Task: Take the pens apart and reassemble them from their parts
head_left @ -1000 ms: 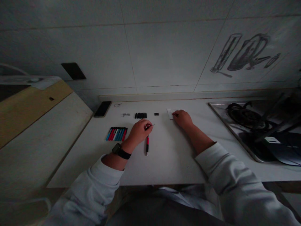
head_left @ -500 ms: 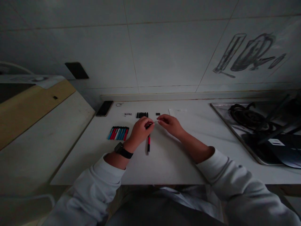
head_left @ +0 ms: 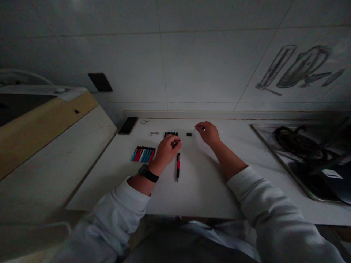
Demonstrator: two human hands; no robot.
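My left hand (head_left: 168,148) rests on the white counter (head_left: 197,182) with its fingers curled round a small dark pen part. A red and black pen (head_left: 178,166) lies just to its right. My right hand (head_left: 208,132) is lifted farther back, pinching a thin pale piece at its fingertips. A row of red, blue and white pen barrels (head_left: 143,154) lies left of my left hand. Behind it sit a row of black caps (head_left: 170,134), several small springs (head_left: 154,133) and a small black piece (head_left: 189,134).
A dark phone (head_left: 128,125) lies at the counter's back left. A gas hob (head_left: 307,153) with a black pan support fills the right side. A lower wooden-edged surface (head_left: 52,120) stands to the left. A tiled wall rises behind.
My right hand went from the white pieces at the back to my left hand, then drew away to the back again holding a thin piece. The view shifted slightly.
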